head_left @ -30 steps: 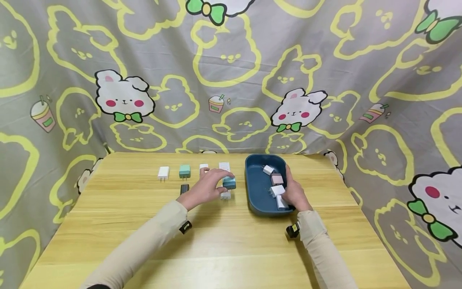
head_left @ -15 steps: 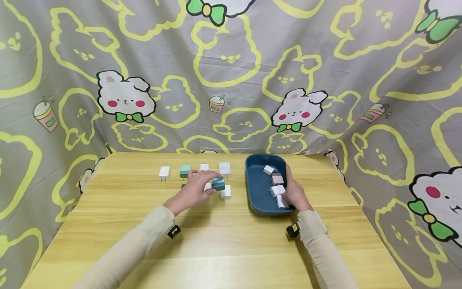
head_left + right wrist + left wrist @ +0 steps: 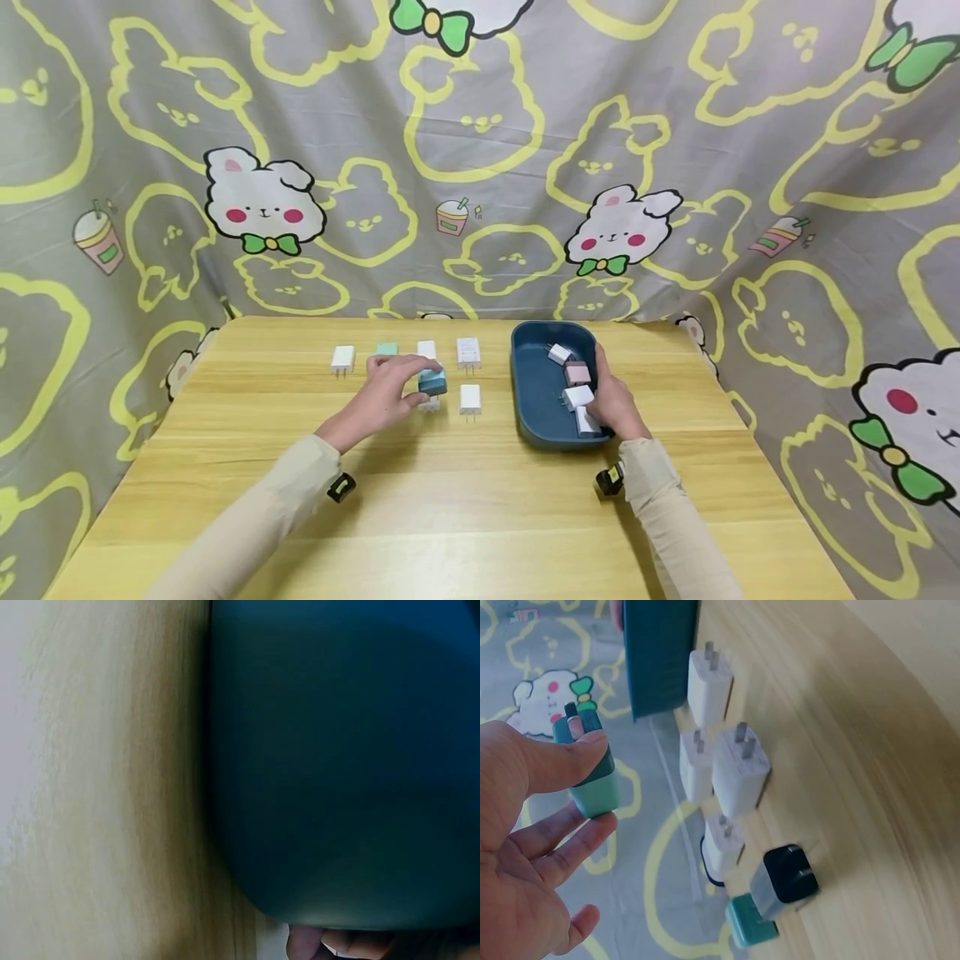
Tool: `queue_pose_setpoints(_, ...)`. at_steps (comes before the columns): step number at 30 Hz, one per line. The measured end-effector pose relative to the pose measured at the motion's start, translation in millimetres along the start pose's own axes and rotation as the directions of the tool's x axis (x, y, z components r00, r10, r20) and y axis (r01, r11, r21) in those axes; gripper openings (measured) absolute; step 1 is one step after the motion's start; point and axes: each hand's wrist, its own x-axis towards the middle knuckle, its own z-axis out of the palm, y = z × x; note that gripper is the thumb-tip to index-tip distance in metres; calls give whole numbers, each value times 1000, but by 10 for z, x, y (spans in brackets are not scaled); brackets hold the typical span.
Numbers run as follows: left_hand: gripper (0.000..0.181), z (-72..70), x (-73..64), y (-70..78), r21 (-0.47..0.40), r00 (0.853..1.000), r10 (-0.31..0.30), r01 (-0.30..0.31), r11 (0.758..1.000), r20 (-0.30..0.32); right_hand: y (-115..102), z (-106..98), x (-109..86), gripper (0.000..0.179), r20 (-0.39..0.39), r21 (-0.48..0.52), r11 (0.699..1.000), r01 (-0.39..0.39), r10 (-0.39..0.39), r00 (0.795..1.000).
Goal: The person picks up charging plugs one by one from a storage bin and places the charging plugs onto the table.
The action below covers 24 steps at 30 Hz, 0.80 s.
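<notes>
Teal plug (image 3: pixel 432 384) pinched in my left hand (image 3: pixel 381 393); four plugs (image 3: pixel 577 372) beside my right hand (image 3: pixel 617 405), in one box (image 3: pixel 537 410) it grips.

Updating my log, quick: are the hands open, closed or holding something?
Left hand: holding the teal charger.
Right hand: holding the blue bin by its side.

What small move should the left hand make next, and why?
The left hand should probably shift left and lower the pinched blue-green charger onto the table, in front of the leftmost white charger: the back row's rightmost charger has another white charger before it, while this spot shows only wood.
</notes>
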Motion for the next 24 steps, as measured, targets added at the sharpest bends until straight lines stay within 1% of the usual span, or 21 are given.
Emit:
queue_pose_setpoints(4, 45, -34, -58, -39, -4, 1000, -21, 21, 1000, -6, -4, -8, 1, 112, 1, 7, 1000, -8, 8, 1000)
queue_pose_setpoints(11, 48, -79, -164, -130, 15, 998, -59, 59, 998, -24, 6, 10, -7, 112, 2, 0, 1000, -8, 8, 1000)
queue_pose_setpoints(18, 47, -138, -245, -224, 34, 997, -67, 68, 997, -36, 18, 0, -17, 112, -5, 1, 1000, -2, 2, 1000)
queue_pose_setpoints(24, 49, -215, -311, -315, 53, 995, -89, 91, 994, -43, 3, 9, -10, 112, -7, -1, 1000, -1, 1, 1000)
